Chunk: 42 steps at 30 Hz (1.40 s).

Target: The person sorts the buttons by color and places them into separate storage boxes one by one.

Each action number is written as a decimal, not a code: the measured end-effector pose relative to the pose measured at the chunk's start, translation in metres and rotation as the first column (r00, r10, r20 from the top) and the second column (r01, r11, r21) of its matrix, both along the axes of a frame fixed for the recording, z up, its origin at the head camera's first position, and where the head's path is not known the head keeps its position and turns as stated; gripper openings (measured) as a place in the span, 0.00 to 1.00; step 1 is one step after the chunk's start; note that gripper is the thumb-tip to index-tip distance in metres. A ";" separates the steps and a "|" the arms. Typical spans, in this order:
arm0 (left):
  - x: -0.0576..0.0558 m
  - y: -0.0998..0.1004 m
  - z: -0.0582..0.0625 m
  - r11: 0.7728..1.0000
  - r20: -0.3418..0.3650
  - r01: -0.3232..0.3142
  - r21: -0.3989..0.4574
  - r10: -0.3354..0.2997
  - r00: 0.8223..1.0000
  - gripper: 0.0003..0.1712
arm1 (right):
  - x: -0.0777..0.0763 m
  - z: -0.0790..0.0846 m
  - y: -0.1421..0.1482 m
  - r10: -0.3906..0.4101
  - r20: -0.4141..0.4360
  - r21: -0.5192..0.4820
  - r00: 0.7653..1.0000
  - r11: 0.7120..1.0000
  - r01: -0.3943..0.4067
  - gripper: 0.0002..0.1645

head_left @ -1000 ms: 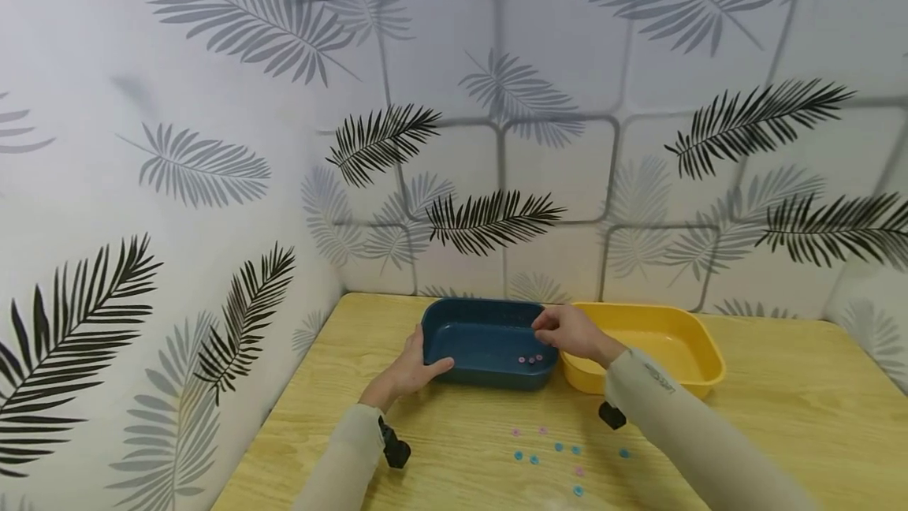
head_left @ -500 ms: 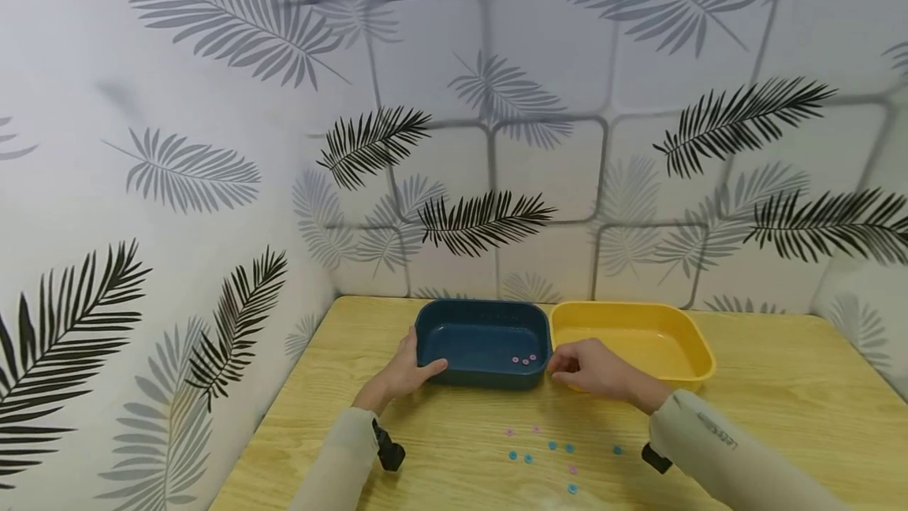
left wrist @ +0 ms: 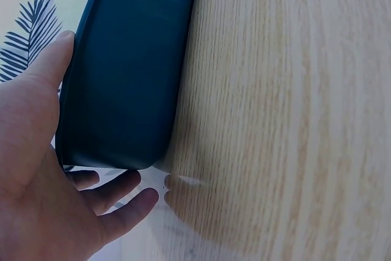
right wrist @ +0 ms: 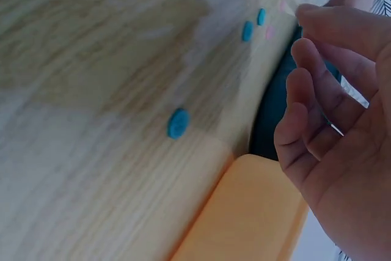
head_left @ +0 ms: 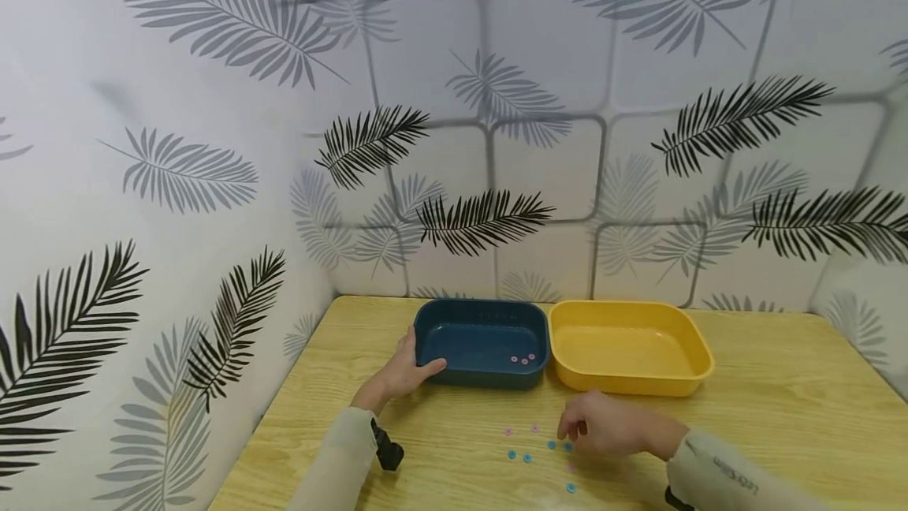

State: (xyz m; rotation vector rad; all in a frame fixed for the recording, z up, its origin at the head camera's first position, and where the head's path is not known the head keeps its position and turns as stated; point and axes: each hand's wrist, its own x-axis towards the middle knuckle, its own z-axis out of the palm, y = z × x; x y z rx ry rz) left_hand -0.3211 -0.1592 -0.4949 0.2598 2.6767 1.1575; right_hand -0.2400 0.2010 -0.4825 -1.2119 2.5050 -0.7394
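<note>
A dark blue tray [head_left: 461, 378] stands on the wooden table, with several small pink button-like discs [head_left: 524, 361] at its right end. My left hand [head_left: 400, 369] rests at the tray's left front corner: the thumb lies on the rim, and fairly straight fingers sit beside the end wall. My right hand [head_left: 606, 424] hovers just over loose blue discs [head_left: 526, 458] and pink discs [head_left: 535, 428] on the table. Its fingers are loosely bent, with nothing visible between them. In the right wrist view a blue disc [right wrist: 178, 123] lies apart from the others.
A yellow tray [head_left: 624, 385] stands right beside the blue one, with no discs seen inside. Behind both trays rises a wall [head_left: 454, 180] with a leaf pattern. The table's [head_left: 766, 416] wood surface extends to the right of the yellow tray.
From above the blue tray's right end, my right hand has moved back past the yellow tray's front corner and down to the loose discs. My left hand stays on the tray.
</note>
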 end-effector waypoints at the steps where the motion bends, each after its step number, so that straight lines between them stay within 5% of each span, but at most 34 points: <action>1: 0.000 0.000 0.000 1.000 -0.003 0.001 0.001 -0.001 1.000 0.60 | 0.001 -0.002 0.000 0.018 -0.017 0.016 1.000 1.000 -0.018 0.06; 15: -0.001 -0.002 0.000 1.000 -0.022 0.013 0.006 -0.013 1.000 0.59 | 0.007 -0.012 0.002 0.072 -0.008 0.064 0.997 0.995 -0.072 0.09; 30: -0.003 -0.002 0.000 1.000 0.000 0.013 0.021 -0.013 1.000 0.63 | 0.004 -0.020 0.002 0.126 -0.071 -0.017 0.990 0.992 -0.127 0.02; 42: -0.002 -0.002 0.000 1.000 0.002 0.013 0.022 -0.013 1.000 0.59 | 0.008 -0.018 -0.003 0.120 -0.001 -0.004 0.993 0.993 -0.120 0.05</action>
